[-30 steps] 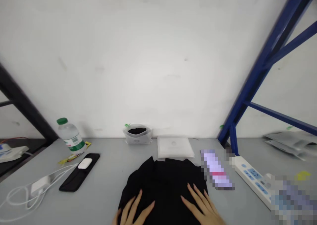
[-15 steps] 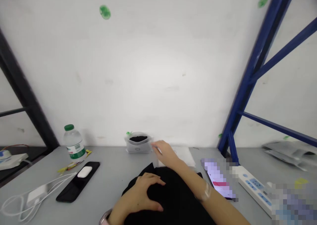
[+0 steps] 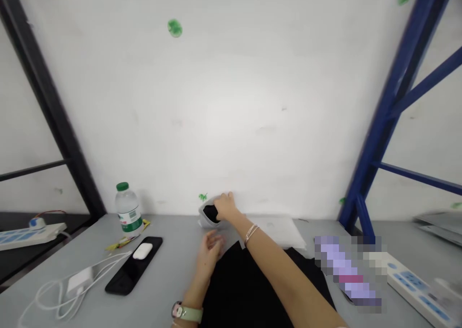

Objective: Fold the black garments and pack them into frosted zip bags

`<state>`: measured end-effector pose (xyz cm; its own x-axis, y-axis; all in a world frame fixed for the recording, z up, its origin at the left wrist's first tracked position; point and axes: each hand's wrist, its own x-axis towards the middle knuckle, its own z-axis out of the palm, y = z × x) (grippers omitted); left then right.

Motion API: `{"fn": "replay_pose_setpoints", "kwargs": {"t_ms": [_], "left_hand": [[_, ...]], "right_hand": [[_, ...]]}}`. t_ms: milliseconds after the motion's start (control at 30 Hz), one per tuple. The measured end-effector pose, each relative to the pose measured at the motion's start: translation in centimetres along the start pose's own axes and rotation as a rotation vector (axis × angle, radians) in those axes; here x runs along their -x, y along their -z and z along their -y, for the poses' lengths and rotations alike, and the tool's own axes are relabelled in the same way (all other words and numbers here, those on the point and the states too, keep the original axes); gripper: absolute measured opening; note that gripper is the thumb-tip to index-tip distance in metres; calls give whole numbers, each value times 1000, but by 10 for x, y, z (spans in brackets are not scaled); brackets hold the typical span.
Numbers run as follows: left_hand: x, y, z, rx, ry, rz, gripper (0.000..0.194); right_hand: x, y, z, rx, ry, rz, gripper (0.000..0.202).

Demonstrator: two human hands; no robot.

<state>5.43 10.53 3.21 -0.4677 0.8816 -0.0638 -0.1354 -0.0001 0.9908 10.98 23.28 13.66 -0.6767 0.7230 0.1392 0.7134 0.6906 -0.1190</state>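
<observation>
Translucent pouch (image 3: 205,223) is at the worktop's (image 3: 173,275) rear edge, near the middle, against the wall side, mouth tipped toward us, something black (image 3: 211,213) inside. Can't tell if its base is fully down.

Right hand (image 3: 225,207) is on the right side of the pouch's mouth, fingers bent in and closed on the rim. Tips hidden, so no call on whether the black stuff is caught too. Thin bracelets (image 3: 250,233) on that wrist.

Left hand (image 3: 211,247) is just in front of the pouch, fingers half curled and blurred; can't tell if they touch it. Watch (image 3: 186,312) with pale green strap on that wrist.

Black cloth (image 3: 240,294) lies flat under the right forearm, running to the worktop's front edge. White flat packet (image 3: 281,231) sits behind it, close to the rear edge, right of the pouch.

Left part of the worktop: bottle (image 3: 129,215) with green cap upright near the rear left corner, yellow wrapper (image 3: 115,246) by its base, black phone (image 3: 132,270) with white case (image 3: 142,251) on top, charger (image 3: 80,281) with looped white cable beside.

Right part: pixelated lilac item (image 3: 342,272), then a power strip (image 3: 415,287) set diagonally.
</observation>
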Motion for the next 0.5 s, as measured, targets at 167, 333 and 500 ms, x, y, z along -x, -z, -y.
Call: {"fn": "replay_pose_setpoints", "kwargs": {"t_ms": [167, 333, 500], "left_hand": [[-14, 10, -9, 129, 55, -243, 53], [4, 12, -39, 188, -77, -27, 52], [26, 3, -37, 33, -197, 8, 58]], "right_hand": [[11, 15, -10, -234, 2, -19, 33], [50, 29, -24, -635, 60, -45, 31], [112, 24, -36, -925, 9, -62, 42]]}}
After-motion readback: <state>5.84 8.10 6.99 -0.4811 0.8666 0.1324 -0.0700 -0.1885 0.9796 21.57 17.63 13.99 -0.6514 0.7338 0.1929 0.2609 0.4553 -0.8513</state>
